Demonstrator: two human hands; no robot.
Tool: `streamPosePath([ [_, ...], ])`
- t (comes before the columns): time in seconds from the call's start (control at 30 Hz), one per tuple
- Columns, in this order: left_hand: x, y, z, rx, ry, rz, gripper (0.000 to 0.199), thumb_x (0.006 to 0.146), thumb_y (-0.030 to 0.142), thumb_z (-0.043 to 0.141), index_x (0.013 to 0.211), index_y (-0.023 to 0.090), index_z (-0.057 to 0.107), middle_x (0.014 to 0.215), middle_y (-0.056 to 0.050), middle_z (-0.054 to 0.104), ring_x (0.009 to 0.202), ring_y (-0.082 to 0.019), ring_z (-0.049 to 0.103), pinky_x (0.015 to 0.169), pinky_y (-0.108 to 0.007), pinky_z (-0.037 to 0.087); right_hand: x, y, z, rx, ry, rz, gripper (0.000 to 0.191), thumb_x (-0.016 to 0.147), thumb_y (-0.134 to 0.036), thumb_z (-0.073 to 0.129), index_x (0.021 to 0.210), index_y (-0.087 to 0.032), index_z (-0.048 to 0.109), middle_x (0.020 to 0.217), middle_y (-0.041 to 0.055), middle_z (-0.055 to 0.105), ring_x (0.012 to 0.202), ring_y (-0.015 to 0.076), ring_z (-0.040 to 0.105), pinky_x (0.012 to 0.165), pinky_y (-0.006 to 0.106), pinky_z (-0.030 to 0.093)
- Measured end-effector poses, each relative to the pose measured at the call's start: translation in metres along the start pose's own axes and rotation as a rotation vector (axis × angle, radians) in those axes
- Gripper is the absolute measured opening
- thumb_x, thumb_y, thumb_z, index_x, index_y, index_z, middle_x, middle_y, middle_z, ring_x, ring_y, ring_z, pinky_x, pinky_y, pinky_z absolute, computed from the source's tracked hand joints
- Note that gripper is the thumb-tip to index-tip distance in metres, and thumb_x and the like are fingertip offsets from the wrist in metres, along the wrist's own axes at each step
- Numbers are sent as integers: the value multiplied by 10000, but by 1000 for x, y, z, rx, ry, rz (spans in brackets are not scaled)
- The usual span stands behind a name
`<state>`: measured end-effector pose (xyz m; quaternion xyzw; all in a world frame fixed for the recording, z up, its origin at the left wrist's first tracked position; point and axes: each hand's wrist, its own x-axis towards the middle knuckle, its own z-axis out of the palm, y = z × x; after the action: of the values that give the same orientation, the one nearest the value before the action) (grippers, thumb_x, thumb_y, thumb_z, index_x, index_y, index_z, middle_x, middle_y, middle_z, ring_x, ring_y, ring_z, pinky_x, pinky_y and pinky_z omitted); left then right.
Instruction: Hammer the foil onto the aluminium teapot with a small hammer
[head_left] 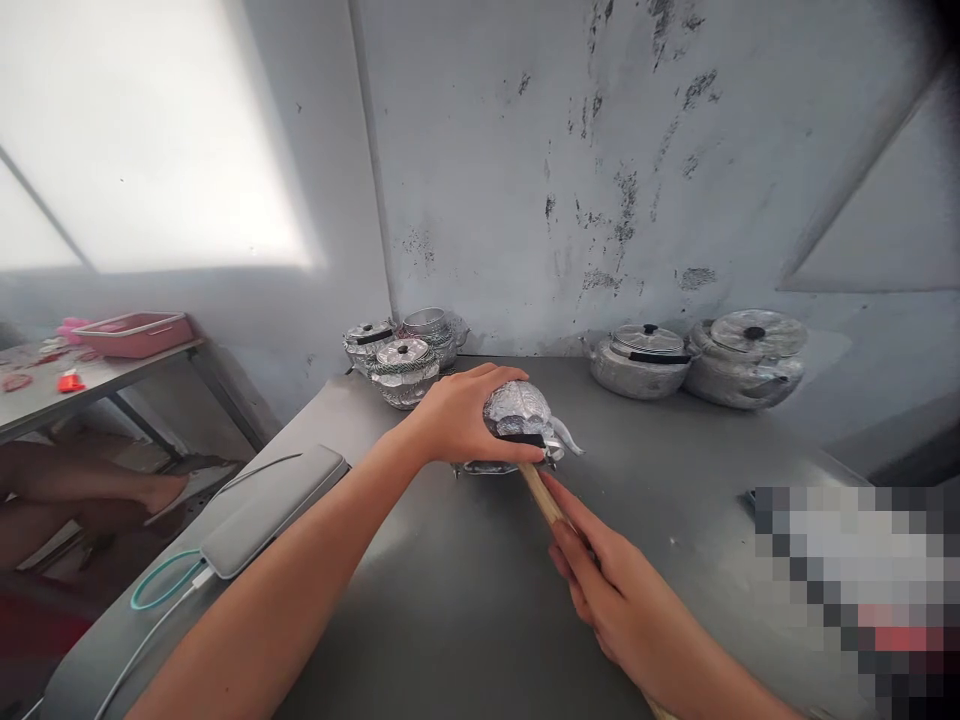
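Note:
A small silver metal teapot (521,403) with an embossed, lobed body lies tipped over on the grey table, its curved spout pointing right. My left hand (469,410) grips it from the left, fingers over the top and thumb along its black handle (525,439). My right hand (600,570) is closed round a wooden handle (541,494) that slants up to the teapot. The upper end of this wooden handle meets the teapot near my left thumb, and whatever is on that end is hidden.
Several silver teapots (405,375) stand at the table's back left. Two larger kettles (641,370) are at the back right. A grey power bank (274,510) with cables lies on the left. Beyond, a side table holds a pink basket (139,337); a person's leg (112,475) shows below.

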<state>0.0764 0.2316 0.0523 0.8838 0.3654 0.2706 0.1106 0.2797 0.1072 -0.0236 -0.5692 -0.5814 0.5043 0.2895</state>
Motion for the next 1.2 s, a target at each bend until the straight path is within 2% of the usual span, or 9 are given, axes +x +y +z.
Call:
streamPosePath([
  [0.1, 0, 0, 0, 0, -2, 1, 835, 700, 703, 756, 1399, 307, 527, 1381, -52, 615, 1217, -330, 605, 1031, -436, 466, 0, 0, 0, -26, -41, -1, 586, 1052, -533, 316, 1607, -354, 260, 793, -34, 438, 557, 97, 321, 423, 194, 239],
  [0.23, 0, 1, 0, 0, -1, 10, 824, 702, 693, 760, 1394, 309, 529, 1376, -49, 619, 1228, -329, 601, 1035, -433, 466, 2, 5, 1, -10, 13, -35, 619, 1045, -566, 298, 1621, -354, 216, 780, -34, 451, 564, 108, 335, 450, 204, 264],
  [0.37, 0, 1, 0, -6, -6, 8, 827, 701, 687, 766, 1395, 306, 530, 1374, -44, 621, 1220, -322, 601, 1030, -428, 467, 3, 9, 1, -33, -15, -66, 590, 1045, -555, 328, 1593, -337, 317, 770, -41, 424, 590, 113, 339, 505, 215, 322],
  [0.53, 0, 3, -1, -14, -16, 6, 818, 703, 679, 767, 1395, 310, 532, 1379, -46, 619, 1225, -324, 600, 1046, -434, 457, 0, 7, 0, -45, 22, -99, 581, 1055, -565, 272, 1606, -381, 252, 756, -55, 387, 605, 120, 311, 529, 226, 321],
  [0.67, 0, 3, -3, -11, -41, -9, 833, 694, 694, 764, 1402, 326, 524, 1402, -46, 604, 1242, -337, 587, 1058, -451, 447, -1, 7, 0, -48, -12, -64, 575, 1050, -555, 310, 1591, -361, 305, 764, -48, 402, 618, 122, 330, 532, 229, 328],
  [0.83, 1, 4, -3, -8, -53, -14, 832, 699, 690, 764, 1407, 329, 520, 1399, -41, 602, 1231, -332, 584, 1043, -447, 451, -1, 9, 0, -51, 12, -63, 590, 1050, -551, 301, 1603, -346, 278, 738, -53, 386, 601, 127, 324, 526, 239, 317],
  [1.07, 1, 6, -7, -10, -100, -58, 880, 670, 713, 775, 1427, 355, 506, 1441, -26, 566, 1256, -348, 559, 1015, -438, 464, -1, 16, 1, -4, 28, -55, 533, 1054, -558, 294, 1566, -408, 298, 751, -56, 391, 633, 129, 329, 552, 242, 326],
  [1.2, 1, 6, -8, -13, -117, -69, 899, 658, 727, 775, 1431, 361, 497, 1453, -21, 554, 1260, -350, 551, 999, -432, 473, 0, 16, 1, -26, -13, -40, 478, 1062, -505, 311, 1510, -356, 385, 723, -61, 391, 615, 123, 342, 544, 243, 328],
])
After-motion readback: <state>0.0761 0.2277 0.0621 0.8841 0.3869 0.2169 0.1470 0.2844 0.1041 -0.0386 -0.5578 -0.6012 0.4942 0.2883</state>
